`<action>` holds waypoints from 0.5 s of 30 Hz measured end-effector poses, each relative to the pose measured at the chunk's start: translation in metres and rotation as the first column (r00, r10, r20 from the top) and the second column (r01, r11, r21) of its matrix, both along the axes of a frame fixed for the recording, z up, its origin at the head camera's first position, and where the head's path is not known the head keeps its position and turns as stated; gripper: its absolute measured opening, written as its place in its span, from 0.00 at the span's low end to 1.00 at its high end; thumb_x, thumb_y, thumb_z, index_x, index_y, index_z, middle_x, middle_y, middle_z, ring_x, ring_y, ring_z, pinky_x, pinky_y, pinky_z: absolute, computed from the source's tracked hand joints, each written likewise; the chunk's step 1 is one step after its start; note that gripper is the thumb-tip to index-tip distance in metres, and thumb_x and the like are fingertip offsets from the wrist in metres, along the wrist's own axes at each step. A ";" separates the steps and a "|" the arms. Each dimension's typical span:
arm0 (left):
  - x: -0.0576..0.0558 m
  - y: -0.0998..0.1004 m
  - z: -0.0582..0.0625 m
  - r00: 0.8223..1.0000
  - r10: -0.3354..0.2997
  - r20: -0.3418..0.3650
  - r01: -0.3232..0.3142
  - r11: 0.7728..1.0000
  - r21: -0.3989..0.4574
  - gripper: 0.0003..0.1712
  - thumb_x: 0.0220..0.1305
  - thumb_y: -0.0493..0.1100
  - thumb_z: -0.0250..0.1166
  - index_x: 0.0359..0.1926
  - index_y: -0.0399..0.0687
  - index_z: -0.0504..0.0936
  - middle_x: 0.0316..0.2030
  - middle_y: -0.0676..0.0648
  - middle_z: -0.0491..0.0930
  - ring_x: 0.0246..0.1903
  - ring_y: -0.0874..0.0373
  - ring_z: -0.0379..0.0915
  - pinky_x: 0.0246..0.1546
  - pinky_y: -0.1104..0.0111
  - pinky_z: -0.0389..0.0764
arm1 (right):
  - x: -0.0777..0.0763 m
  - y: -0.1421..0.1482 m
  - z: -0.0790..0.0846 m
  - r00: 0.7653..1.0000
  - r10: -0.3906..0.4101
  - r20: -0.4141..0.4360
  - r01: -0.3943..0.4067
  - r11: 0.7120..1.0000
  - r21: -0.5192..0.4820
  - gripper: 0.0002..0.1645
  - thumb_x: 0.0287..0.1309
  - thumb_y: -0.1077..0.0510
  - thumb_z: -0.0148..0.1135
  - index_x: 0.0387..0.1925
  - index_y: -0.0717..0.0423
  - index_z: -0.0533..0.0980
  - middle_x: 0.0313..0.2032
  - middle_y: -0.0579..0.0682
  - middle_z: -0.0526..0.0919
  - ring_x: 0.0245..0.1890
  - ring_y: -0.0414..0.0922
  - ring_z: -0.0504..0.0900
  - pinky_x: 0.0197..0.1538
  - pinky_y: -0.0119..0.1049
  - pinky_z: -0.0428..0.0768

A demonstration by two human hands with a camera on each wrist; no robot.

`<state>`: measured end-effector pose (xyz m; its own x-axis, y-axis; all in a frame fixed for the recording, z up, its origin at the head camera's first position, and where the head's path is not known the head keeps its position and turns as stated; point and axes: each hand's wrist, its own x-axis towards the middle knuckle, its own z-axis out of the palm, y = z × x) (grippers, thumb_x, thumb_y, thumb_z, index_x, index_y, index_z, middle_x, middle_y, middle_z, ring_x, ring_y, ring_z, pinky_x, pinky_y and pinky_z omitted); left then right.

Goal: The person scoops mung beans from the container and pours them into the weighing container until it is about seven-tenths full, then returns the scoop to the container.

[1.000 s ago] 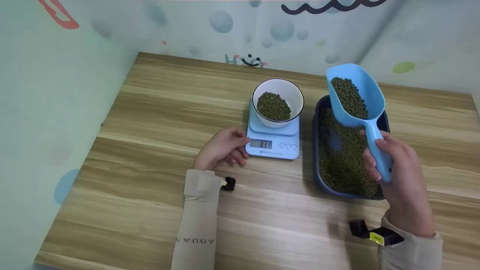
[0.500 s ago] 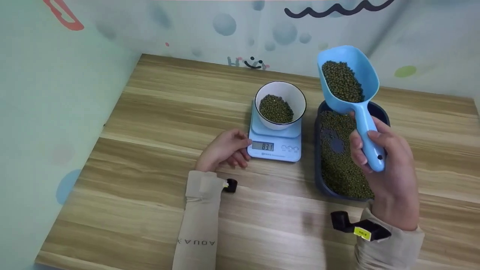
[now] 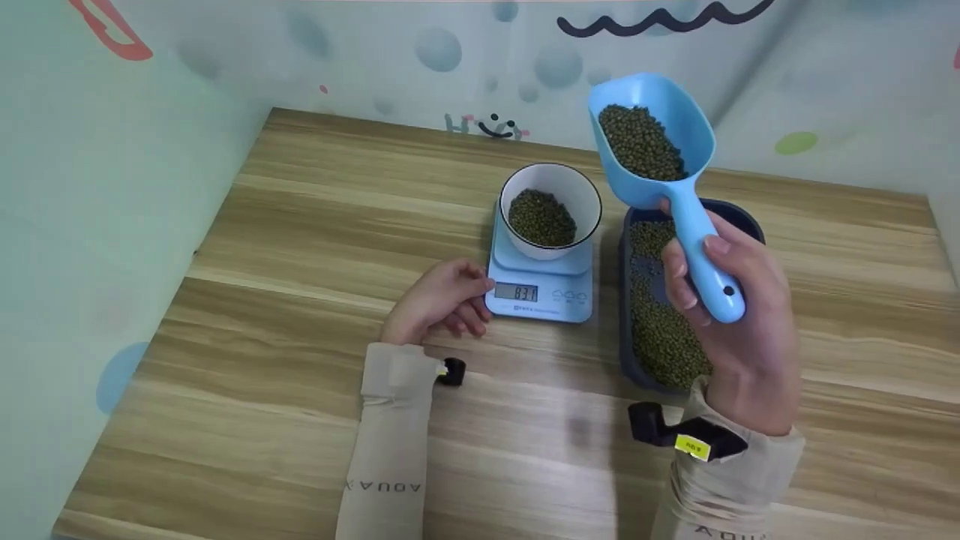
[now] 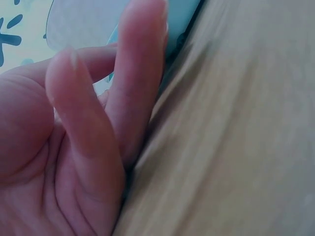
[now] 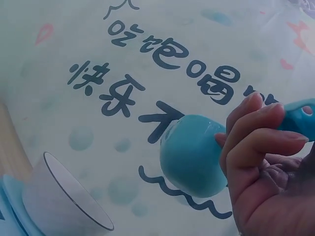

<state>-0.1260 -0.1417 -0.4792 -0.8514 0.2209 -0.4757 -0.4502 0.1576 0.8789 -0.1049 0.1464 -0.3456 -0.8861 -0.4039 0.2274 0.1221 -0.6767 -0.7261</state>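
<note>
My right hand [image 3: 739,300] grips the handle of a light blue scoop [image 3: 697,127] partly filled with mung beans [image 3: 639,142]. It holds the scoop raised, mouth up, over the far end of a dark blue tub [image 3: 626,337]. Left of the tub is a light blue kitchen scale [image 3: 540,309], its display reading 83.1. A white bowl [image 3: 585,199] with a dark rim sits on it, some mung beans inside. My left hand [image 3: 442,300] rests on the table, thumb tip right at the scale's left edge. In the left wrist view its fingers [image 4: 88,118] are loosely bent.
The tub holds a spread of mung beans [image 3: 664,337], with a patch of its bottom showing through. A wood-grain table [image 3: 262,300] carries everything. Printed walls [image 3: 375,60] stand behind and at the left; the scoop overlaps the back wall in the head view.
My right hand has lifted the loaded scoop and brought it leftward, toward the bowl. The left hand stays beside the scale, and the display still reads 83.1.
</note>
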 end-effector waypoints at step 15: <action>0.007 -0.002 0.022 1.000 -0.030 0.007 0.030 1.000 0.003 0.14 0.67 0.45 0.55 0.46 0.41 0.69 0.32 0.35 0.80 0.22 0.50 0.80 0.17 0.67 0.77 | 0.001 -0.002 -0.001 1.000 -0.009 0.002 0.008 0.943 0.332 0.17 0.65 0.66 0.38 0.49 0.76 0.64 0.21 0.52 0.74 0.15 0.41 0.67 0.11 0.31 0.46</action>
